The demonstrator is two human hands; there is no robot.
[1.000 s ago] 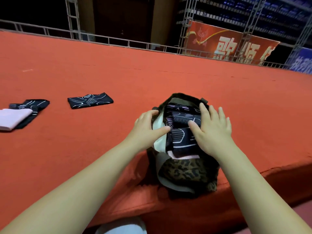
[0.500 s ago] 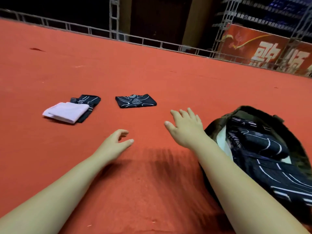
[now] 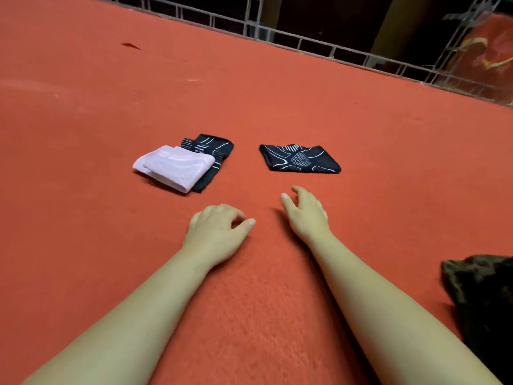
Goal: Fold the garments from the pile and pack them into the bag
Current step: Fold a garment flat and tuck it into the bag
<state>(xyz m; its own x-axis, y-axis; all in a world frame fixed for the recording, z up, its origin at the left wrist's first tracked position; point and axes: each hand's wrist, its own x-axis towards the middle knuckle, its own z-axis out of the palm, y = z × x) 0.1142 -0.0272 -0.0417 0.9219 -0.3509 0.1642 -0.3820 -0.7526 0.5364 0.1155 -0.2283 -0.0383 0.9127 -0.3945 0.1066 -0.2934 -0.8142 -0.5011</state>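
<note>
At right edge: bag (image 3: 483, 295), contents unseen | left hand (image 3: 215, 232), right hand (image 3: 305, 215): grip loose, empty

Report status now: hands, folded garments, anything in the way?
Left hand and right hand empty, over red cloth. Black garment and pink-on-black stack ahead, unpacked. Path clear.

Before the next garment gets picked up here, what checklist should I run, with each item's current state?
1. Left hand free, holding nothing: ok.
2. Right hand free, fingers loosely curled: ok.
3. Folded black patterned garment lies alone ahead of the right hand, nothing on top: ok.
4. Pale pink folded garment overlaps a second black garment; they are not separate: not ok.
5. Bag mouth open and roomy: cannot tell, only its edge shows at right.
6. Red surface between hands and garments unobstructed: ok.
</note>
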